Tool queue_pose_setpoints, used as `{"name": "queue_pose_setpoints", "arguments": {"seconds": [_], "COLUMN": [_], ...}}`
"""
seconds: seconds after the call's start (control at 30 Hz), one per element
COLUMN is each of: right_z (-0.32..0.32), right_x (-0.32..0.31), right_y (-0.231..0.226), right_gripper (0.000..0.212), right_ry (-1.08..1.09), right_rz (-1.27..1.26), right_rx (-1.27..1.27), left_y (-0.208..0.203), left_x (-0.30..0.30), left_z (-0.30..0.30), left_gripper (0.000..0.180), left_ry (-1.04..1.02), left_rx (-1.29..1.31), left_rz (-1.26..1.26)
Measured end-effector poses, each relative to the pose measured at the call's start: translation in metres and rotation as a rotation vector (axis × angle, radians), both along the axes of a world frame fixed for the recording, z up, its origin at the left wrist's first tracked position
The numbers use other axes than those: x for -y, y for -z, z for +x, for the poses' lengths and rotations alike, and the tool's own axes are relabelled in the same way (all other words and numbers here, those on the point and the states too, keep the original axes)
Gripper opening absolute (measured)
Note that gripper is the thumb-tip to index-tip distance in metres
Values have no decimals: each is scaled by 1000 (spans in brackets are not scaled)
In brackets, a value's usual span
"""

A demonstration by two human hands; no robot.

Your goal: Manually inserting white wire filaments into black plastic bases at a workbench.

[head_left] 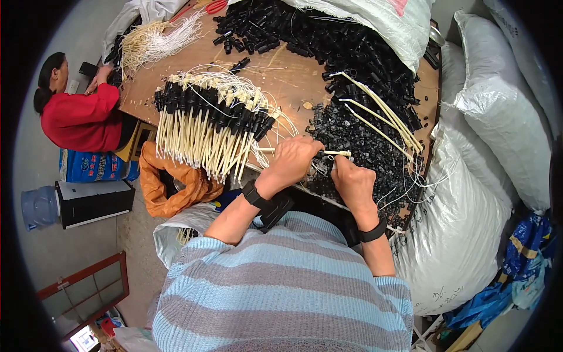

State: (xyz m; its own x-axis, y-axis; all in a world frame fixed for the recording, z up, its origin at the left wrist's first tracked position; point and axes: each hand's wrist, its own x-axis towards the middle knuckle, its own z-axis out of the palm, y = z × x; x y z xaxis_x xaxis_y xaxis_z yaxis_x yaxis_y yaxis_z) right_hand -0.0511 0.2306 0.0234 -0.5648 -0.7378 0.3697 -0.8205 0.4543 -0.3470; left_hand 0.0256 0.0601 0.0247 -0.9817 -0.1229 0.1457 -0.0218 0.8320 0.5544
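My left hand [295,157] is closed round a cream tube with a black fitting, held level at the table's near edge. The tube's cream end [341,154] sticks out to the right. Fingers bent in a pinch, my right hand [354,180] is just below that end; what it pinches, if anything, is too small to make out. To the left lies a thick row of cream tubes with black fittings [205,135], with white cords at their far ends. Several loose cream tubes [387,111] lie on the right, over small black parts [346,135].
Black plastic fittings [375,64] are heaped across the back of the brown table [258,67]. White sacks [457,229] press against its right side. An orange bag [167,190] stands on the left near side. A person in red [82,120] works at the far left.
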Motion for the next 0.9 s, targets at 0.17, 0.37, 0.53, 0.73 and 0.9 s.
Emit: {"name": "queue_pose_setpoints", "arguments": {"seconds": [0.17, 0.37, 0.53, 0.73, 0.9], "right_z": [1, 5, 8, 8, 15], "right_x": [3, 4, -1, 0, 0], "right_y": [-3, -4, -13, -9, -10], "right_gripper": [16, 6, 18, 15, 23], "right_ry": [-49, -37, -73, -41, -54], "right_rz": [-2, -49, -118, -151, -240], "right_rx": [-53, 44, 598, 354, 523], "left_y": [-4, -1, -9, -3, -10], "left_x": [-5, -6, -1, 1, 1], "left_z": [0, -2, -6, -5, 6], "left_gripper": [27, 28, 40, 31, 18], "left_ry": [0, 64, 211, 134, 110], "left_rx": [-22, 47, 283, -164, -401], "left_rz": [-77, -7, 332, 457, 461]}}
